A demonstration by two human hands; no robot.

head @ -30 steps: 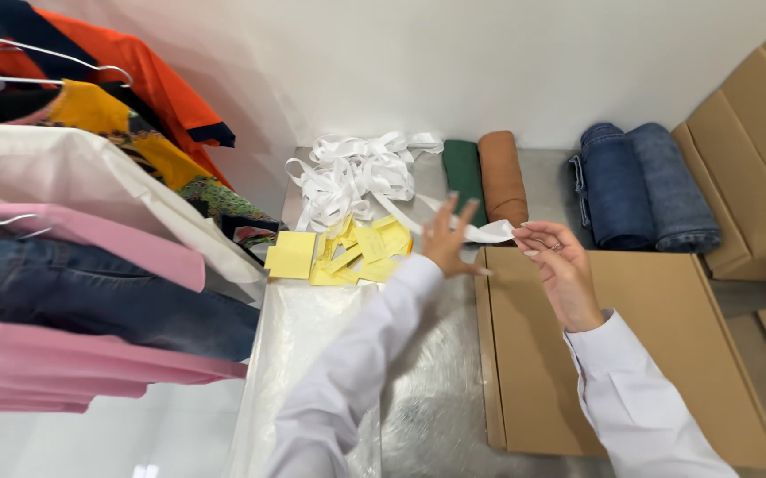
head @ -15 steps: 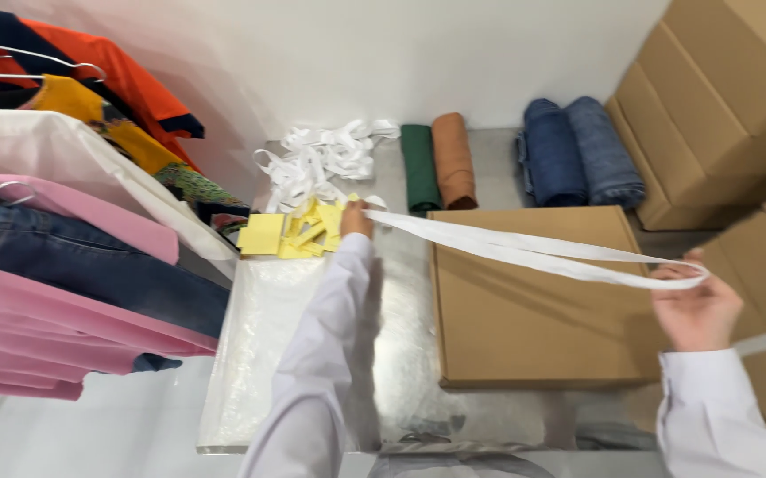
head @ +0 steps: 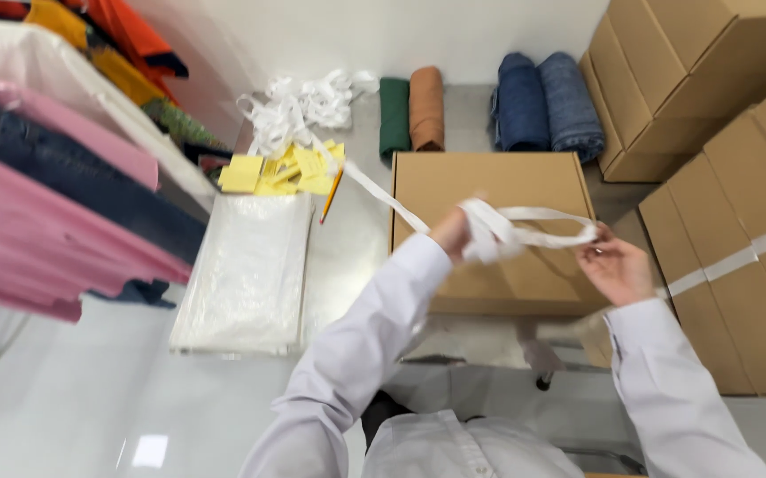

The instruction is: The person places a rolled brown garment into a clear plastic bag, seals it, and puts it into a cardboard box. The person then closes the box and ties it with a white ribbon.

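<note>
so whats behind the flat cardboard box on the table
Behind the flat cardboard box lie four rolled cloths: green, brown and two blue denim. The hands and white strap cover part of its lid; nothing inside it shows.

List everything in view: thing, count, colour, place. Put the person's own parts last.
white fabric strap: one, white, stretched between both hands, trailing back to the pile
tangled pile of white straps: one, white, far end of the table
flat brown cardboard box: one, brown, under the hands
yellow paper tags: a heap, yellow, beside the pile
pencil: one, orange, by the tags
clear plastic bags: a stack, clear, left of the box
rolled garments: four; green, brown, two blue denim; behind the box
stacked cardboard cartons: several, brown, right side
hanging clothes: several; pink, navy, white, orange, yellow; left
left hand: holds the strap, white sleeve
right hand: fingers hold the strap's loop
</note>
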